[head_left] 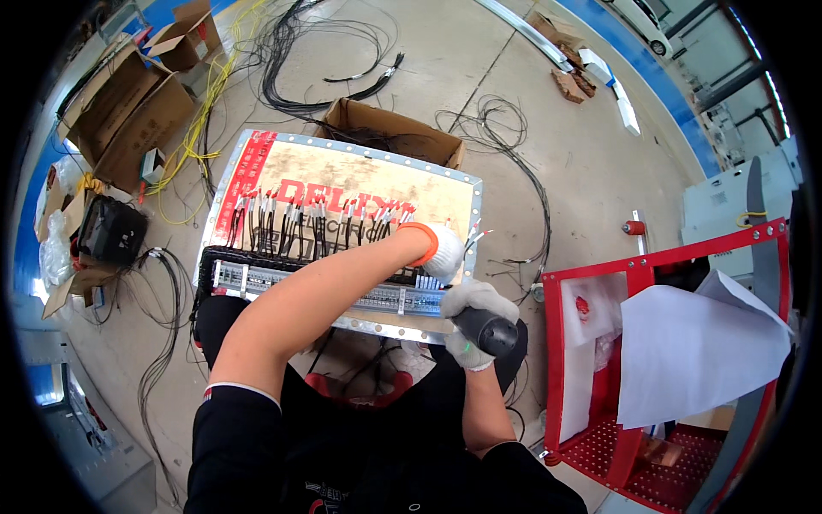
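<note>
My right hand (473, 301), in a pale work glove, is wrapped round a dark, round-backed power screwdriver (490, 332). Its tip is hidden; the tool's front is toward the right end of a long terminal strip (342, 293). My left hand (443, 255), in a white glove with an orange cuff, is curled just beyond that end. What its fingers hold cannot be seen. Black wires (295, 227) with pale sleeves and bare tips stand in a row along the strip. A few more wire ends (476, 236) poke out beside my left hand.
Under the strip is a printed cardboard-covered board (342, 180) with a perforated metal edge. Behind it stands an open carton (428, 146). Black cables (278, 77) and yellow cable (205, 128) lie on the floor. A red metal rack (591, 270) with white sheeting stands at the right.
</note>
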{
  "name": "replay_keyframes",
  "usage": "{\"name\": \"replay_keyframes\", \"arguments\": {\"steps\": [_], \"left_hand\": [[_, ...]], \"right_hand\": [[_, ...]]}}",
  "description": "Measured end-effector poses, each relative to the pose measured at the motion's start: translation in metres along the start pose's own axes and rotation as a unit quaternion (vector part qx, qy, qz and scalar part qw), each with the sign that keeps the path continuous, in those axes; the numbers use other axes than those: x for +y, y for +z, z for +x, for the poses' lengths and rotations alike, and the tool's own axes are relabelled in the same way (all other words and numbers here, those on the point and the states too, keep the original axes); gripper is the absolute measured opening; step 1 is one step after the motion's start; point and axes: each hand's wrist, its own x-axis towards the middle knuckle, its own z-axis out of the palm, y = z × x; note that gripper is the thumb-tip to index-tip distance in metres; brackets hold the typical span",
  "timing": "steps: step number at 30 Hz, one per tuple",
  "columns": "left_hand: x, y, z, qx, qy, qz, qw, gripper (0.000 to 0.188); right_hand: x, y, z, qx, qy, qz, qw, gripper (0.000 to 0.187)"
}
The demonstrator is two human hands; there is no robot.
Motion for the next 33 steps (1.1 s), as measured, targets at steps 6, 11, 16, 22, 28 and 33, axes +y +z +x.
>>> {"name": "replay_keyframes", "arguments": {"steps": [6,11,16,22,28,33], "left_hand": [[-0.003,0.004,0.006,-0.006,-0.009,0.012,1.0,0.021],[0.001,0.006,-0.001,0.019,-0.029,0.005,0.999,0.021],[0.004,0.009,-0.004,0.034,-0.038,0.019,0.999,0.022],[0.009,0.023,-0.001,0.087,-0.069,0.031,0.993,0.024],[0.011,0.017,0.0,0.051,-0.049,0.027,0.997,0.022],[0.009,0.011,-0.007,0.042,-0.034,0.021,0.998,0.021]], "right_hand": [[0.004,-0.005,0.0,0.054,0.04,0.022,0.998,0.058],[-0.001,0.004,0.0,0.096,0.035,0.014,0.995,0.059],[-0.002,0.005,-0.003,0.116,0.027,0.021,0.993,0.061],[-0.003,0.007,-0.002,0.101,0.009,0.021,0.995,0.061],[-0.004,0.007,-0.001,0.137,0.01,0.046,0.989,0.057],[-0.004,0.005,0.0,0.134,0.018,0.034,0.99,0.058]]}}
